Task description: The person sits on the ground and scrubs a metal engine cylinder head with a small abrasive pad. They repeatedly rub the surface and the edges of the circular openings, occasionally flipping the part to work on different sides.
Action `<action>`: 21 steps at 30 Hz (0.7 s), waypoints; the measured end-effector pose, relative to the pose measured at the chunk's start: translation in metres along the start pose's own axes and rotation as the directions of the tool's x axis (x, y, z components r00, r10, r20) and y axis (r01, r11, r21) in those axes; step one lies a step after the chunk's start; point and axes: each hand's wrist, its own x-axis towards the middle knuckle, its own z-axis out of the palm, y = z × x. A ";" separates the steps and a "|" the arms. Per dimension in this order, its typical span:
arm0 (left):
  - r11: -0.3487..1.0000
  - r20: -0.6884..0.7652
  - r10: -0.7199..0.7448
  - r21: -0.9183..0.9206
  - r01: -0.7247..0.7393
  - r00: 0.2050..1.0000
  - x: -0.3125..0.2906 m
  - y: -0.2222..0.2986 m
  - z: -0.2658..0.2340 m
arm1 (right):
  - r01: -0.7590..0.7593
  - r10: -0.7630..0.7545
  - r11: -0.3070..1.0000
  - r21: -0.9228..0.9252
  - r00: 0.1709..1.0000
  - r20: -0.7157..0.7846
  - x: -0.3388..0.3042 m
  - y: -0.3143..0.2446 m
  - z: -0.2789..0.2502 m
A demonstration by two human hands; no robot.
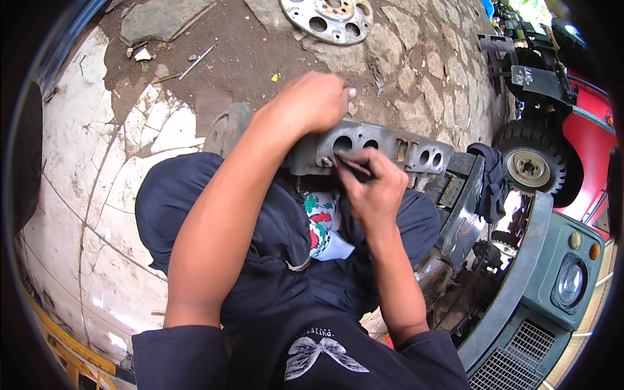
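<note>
A grey metal engine cylinder head [305, 159] with a row of round ports lies across in front of my knees. My right hand [376, 188] comes to it from the near side, thumb and fingertips pinched at a small silver bolt [327, 161] on its near face, left of centre. Curled closed, my left hand [315, 101] is over the far left part of the cylinder head. Its palm side is hidden, so I cannot make out what it holds. Behind my left forearm shows part of a rounded grey metal piece [229, 123].
A round metal plate with holes [318, 24] lies on the stone paving ahead. A thin rod [198, 62] is on the dirt. Dark cloth [492, 185] hangs over metal parts at right, beside a green vehicle front [552, 253]. Farther off stand a tyre [530, 162] and a red vehicle [588, 149].
</note>
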 end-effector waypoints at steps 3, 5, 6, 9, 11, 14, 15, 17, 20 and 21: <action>0.996 0.115 -0.060 0.073 0.052 0.992 -0.011 0.001 -0.007 | -0.015 0.015 1.000 0.001 1.000 -0.024 0.004 -0.003 0.003; 0.995 0.168 -0.045 0.091 0.030 0.985 -0.019 0.003 -0.015 | 0.026 -0.025 0.999 0.027 0.999 -0.035 0.017 -0.006 0.008; 0.994 0.190 -0.068 0.092 0.051 0.979 -0.022 0.005 -0.014 | 0.006 -0.005 0.999 0.043 1.000 -0.027 0.011 -0.001 0.007; 0.992 0.227 -0.090 0.112 0.065 0.970 -0.021 0.001 -0.018 | -0.019 0.023 0.996 0.086 0.999 -0.041 -0.003 0.006 0.008; 0.991 0.257 -0.080 0.124 0.050 0.963 -0.022 0.004 -0.023 | -0.021 0.025 0.997 0.074 0.998 -0.051 -0.001 0.003 0.009; 0.992 0.274 -0.086 0.112 0.057 0.958 -0.019 0.000 -0.023 | -0.010 0.013 0.997 0.077 0.999 -0.037 0.015 -0.004 0.010; 0.993 0.275 -0.091 0.104 0.064 0.957 -0.019 -0.002 -0.022 | -0.020 0.023 0.997 0.072 0.999 -0.038 0.009 -0.003 0.008; 0.992 0.272 -0.086 0.111 0.058 0.958 -0.020 0.004 -0.025 | -0.034 0.037 0.997 0.066 0.998 -0.052 -0.005 0.000 0.006; 0.992 0.264 -0.060 0.120 0.029 0.963 -0.022 0.007 -0.024 | 0.030 -0.024 0.997 0.076 0.997 -0.067 0.005 -0.001 0.010; 0.991 0.275 -0.076 0.125 0.043 0.958 -0.020 0.005 -0.023 | 0.059 -0.056 0.997 0.048 0.997 -0.062 0.012 -0.002 0.011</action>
